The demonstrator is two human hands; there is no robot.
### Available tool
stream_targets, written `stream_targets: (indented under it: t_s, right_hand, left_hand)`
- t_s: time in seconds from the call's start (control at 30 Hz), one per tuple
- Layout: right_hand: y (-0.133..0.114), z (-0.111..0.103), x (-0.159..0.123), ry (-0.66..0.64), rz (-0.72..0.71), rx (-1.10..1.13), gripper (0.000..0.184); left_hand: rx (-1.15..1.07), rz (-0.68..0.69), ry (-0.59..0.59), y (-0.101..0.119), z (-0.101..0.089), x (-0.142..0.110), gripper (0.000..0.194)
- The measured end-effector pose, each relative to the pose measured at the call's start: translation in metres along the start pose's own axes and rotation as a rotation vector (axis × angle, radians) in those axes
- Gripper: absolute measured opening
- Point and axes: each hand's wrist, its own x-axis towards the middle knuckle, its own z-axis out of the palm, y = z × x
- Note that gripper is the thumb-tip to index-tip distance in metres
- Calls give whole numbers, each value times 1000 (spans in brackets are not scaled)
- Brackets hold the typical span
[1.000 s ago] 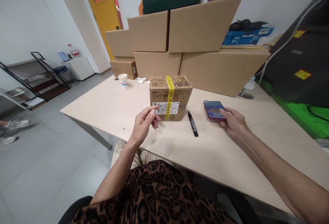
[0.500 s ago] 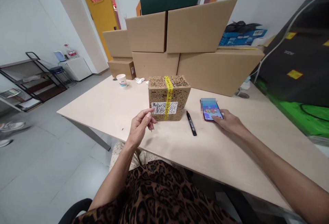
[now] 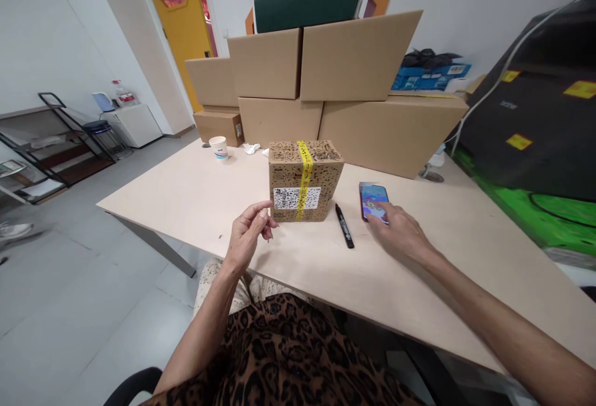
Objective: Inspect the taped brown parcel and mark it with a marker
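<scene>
My left hand (image 3: 249,232) hovers over the table's front edge, just left of a small cardboard box. Its fingers are loosely bent and partly apart, with nothing in them. The box (image 3: 284,176) stands upright, covered in dark print, with a white label and a strip of yellow tape down its front. To its right, a black marker (image 3: 344,227) lies with the cap on. My right hand (image 3: 400,229) reaches over a smartphone (image 3: 372,193) that lies face up with a colourful picture on screen. Its fingers are stretched across the lower part of the phone, slightly blurred.
Large cardboard boxes (image 3: 358,61) are stacked along the back of the table (image 3: 162,195), with a dark green box (image 3: 310,5) on top. A paper cup (image 3: 218,148) and crumpled tissue (image 3: 251,149) are at back left. A black-covered object (image 3: 526,95) stands at right.
My right hand has shifted from the phone's right edge to over its screen, its fingers now reaching across the lower part. My left hand keeps nearly the same pose. The view has tilted slightly.
</scene>
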Motion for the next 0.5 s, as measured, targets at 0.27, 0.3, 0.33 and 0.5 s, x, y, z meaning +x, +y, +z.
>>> stream_targets:
  t_s: [0.27, 0.3, 0.33, 0.5]
  right_hand:
    - [-58, 10, -8, -248, -220, -110, 41]
    - [-59, 11, -1, -240, -195, -121, 42]
    - [-58, 11, 7, -223, -161, -129, 42]
    - [-49, 6, 43, -60, -62, -90, 41]
  left_hand:
    - [6, 2, -8, -2, 0, 0, 55]
    - [9, 4, -8, -2, -1, 0, 55]
    - [11, 11, 0, -3, -2, 0, 54]
    - [96, 111, 217, -14, -12, 13, 52]
